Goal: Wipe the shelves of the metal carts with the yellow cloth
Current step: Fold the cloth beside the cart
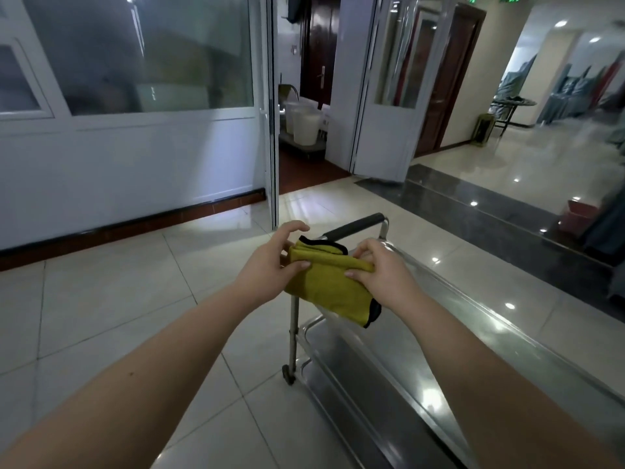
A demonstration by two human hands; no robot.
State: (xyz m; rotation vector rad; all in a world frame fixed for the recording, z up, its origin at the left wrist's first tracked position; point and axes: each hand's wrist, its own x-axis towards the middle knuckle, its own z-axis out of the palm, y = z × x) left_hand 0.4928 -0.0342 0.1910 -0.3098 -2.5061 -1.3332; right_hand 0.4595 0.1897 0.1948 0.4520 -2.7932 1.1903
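Observation:
A folded yellow cloth (329, 282) with a black edge is held in the air between both hands. My left hand (270, 262) grips its left end, thumb on top. My right hand (382, 269) pinches its upper right fold. Below and to the right stands the metal cart (449, 336), its shiny shelves running toward the lower right. The cart's black-gripped handle (355, 226) shows just beyond the cloth. The cloth hangs above the cart's near-left corner, not touching a shelf.
A white partition wall with windows (135, 130) runs along the left. An open doorway (304, 130) ahead shows white buckets (304, 125). A dark stone step (490, 211) crosses the floor on the right. Pale floor tiles (118, 316) spread to the left of the cart.

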